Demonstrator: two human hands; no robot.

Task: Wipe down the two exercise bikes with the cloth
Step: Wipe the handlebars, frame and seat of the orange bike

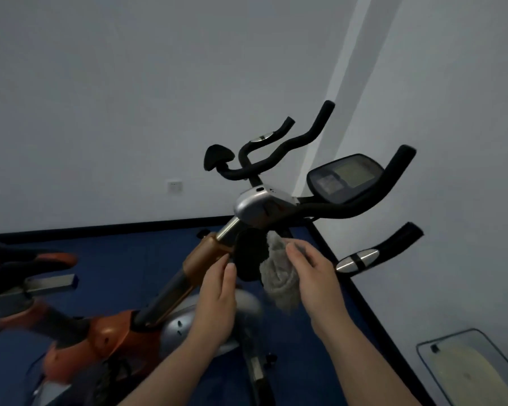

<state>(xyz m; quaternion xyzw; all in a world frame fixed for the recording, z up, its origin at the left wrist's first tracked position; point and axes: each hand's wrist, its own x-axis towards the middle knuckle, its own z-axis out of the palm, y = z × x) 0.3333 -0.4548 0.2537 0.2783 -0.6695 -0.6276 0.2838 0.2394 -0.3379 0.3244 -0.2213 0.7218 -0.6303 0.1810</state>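
Note:
An orange and silver exercise bike [106, 332] stands in front of me, its black handlebar [361, 206] and console screen [345, 177] at upper right. A black pad [248, 253] hangs under the silver handlebar clamp [254, 206]. My right hand [314, 276] holds a grey cloth [279, 276] against the pad's right side. My left hand [217, 297] has its fingers straight, touching the pad's left edge beside the orange stem collar [206, 253]. A second bike's black handlebars [276, 150] rise behind.
Blue floor [123, 259] meets white walls at a black skirting. An orange and black bike part [33, 268] lies at the left. A glass-topped object [475, 367] sits by the right wall. A wall socket [175, 186] is low on the back wall.

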